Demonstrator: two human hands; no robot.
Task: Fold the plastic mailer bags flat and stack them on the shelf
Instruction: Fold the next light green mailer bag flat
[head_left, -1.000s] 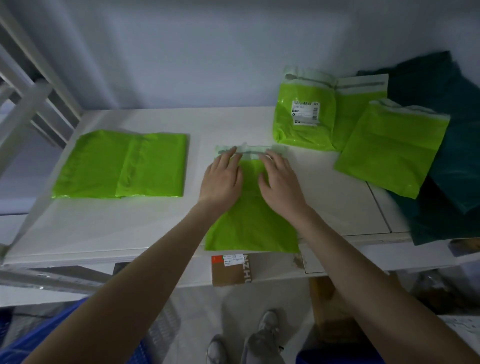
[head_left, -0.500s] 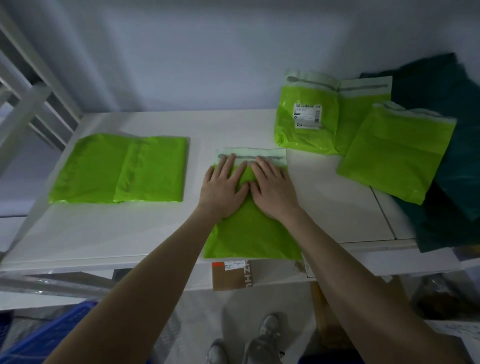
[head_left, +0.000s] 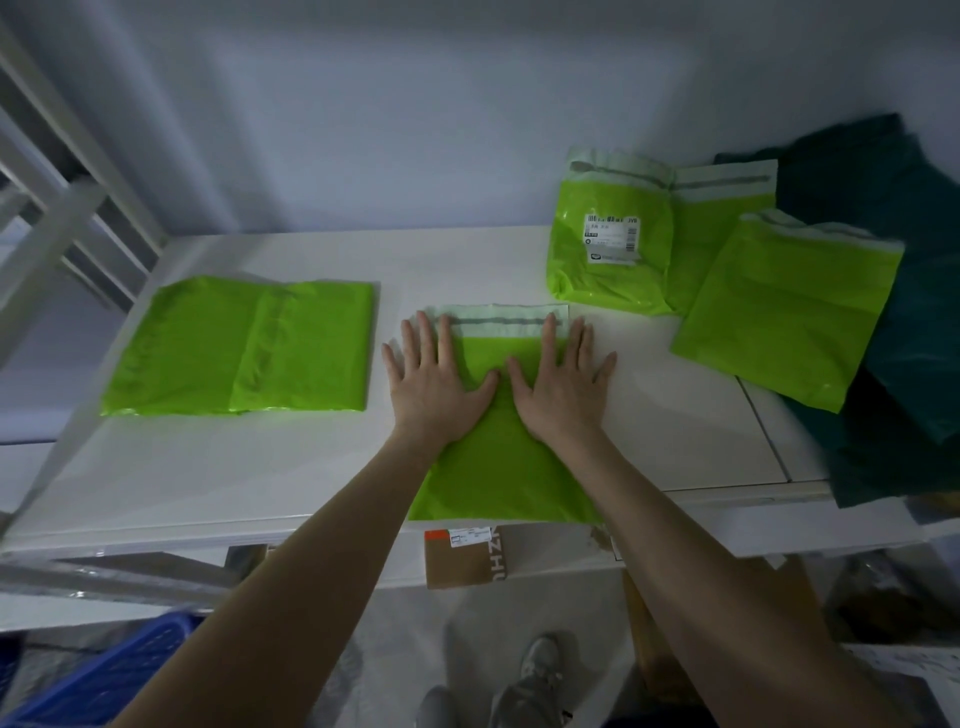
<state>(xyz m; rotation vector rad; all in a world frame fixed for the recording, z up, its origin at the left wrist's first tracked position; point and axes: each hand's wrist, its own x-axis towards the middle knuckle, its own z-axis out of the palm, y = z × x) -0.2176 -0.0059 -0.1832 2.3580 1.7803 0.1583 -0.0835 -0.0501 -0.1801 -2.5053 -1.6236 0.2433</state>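
I see both grips spread flat, left hand (head_left: 434, 387) and right hand (head_left: 563, 387), pressing a smooth green mailer bag (head_left: 506, 467) at the shelf's (head_left: 311, 467) front edge; its pale flap shows no readable writing.

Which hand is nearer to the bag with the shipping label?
Right. The right hand lies just below the labelled bag; the left hand lies farther left of it.

My left hand (head_left: 434, 387) and right hand (head_left: 561, 387) are bare, with no ring, no watch and no glove. My two forearms are bare also; no sleeve shows on them up to the edge of the view. At the bottom I see my grey shoes (head_left: 524, 686) with laces, and the right one shows more fully.
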